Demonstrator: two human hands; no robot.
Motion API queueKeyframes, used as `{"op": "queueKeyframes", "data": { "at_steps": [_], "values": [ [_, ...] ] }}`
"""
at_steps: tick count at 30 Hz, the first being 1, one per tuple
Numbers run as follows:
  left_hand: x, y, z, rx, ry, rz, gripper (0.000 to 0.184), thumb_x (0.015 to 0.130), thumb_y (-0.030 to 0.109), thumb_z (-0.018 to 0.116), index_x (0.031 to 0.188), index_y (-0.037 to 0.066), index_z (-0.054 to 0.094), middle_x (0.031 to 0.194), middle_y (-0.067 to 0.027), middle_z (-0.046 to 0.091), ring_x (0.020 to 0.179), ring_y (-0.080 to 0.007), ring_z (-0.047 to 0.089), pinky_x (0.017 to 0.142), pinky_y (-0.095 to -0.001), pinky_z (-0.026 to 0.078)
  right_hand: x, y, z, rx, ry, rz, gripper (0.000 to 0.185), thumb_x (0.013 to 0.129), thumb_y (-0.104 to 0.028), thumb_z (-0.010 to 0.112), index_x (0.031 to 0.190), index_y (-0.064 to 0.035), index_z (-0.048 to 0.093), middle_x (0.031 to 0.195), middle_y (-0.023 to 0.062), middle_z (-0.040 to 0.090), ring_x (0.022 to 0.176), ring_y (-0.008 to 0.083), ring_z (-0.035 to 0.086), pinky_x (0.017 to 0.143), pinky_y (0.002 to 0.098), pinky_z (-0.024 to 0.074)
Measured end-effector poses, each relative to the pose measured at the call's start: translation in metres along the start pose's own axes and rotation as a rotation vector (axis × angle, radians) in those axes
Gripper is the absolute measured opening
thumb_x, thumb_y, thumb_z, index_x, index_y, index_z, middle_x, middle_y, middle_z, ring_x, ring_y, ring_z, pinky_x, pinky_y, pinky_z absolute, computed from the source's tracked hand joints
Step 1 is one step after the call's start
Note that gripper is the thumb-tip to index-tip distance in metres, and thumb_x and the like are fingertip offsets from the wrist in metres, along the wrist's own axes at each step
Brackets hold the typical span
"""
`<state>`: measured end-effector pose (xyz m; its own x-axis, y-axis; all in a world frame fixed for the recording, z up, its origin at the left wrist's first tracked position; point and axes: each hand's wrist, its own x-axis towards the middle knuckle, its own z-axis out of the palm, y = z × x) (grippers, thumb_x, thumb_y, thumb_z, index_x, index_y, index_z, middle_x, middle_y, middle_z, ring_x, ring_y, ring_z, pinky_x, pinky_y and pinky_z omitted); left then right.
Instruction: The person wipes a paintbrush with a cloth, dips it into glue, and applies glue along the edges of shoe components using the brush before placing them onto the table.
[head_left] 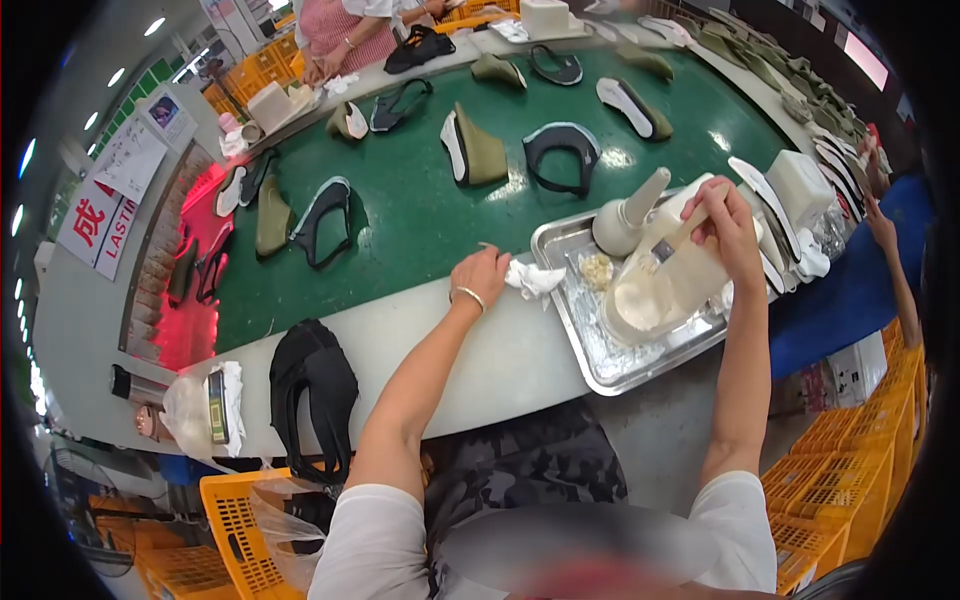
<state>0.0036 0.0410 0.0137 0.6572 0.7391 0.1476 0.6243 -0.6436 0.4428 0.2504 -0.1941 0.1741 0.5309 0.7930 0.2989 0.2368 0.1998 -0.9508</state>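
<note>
My right hand (728, 225) is closed around the flat handle of a brush (690, 228). The brush leans into a translucent plastic tub (655, 300) with pale, creamy residue inside. Beneath the tub is a metal tray (592, 372). A bottle with a long spout (625, 225) also stands on this tray, next to a small crumpled yellowish lump (596, 268). At the near edge of the green belt, my left hand (482, 275) has its fingers curled, with a crumpled white tissue (535, 280) at its thumb side.
Olive and black shoe parts are spread over the green belt (400, 200). Black straps (312, 385) hang over the near ledge (430, 385), beside a plastic bag (185, 410). Yellow crates (235, 530) stand below. Another person (350, 40) works across the belt; someone's arm (890, 250) shows at right.
</note>
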Motion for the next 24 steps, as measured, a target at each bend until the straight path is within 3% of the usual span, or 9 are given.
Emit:
{"op": "queueKeyframes", "data": {
  "at_steps": [24],
  "values": [
    [0.0041,-0.001,0.0018,0.046,-0.04,-0.031,0.034,0.09,0.036,0.045,0.09,0.007,0.063,0.084,-0.0166,0.065,0.08,-0.0361,0.061,0.07,-0.0466,0.048,-0.002,-0.0021,0.0004,-0.012,-0.013,-0.017,0.025,0.096,-0.032,0.046,0.09,-0.0078,0.05,0.076,0.0032,0.061,0.052,0.0049,0.05,0.05,0.0174,0.0421]
  ]
}}
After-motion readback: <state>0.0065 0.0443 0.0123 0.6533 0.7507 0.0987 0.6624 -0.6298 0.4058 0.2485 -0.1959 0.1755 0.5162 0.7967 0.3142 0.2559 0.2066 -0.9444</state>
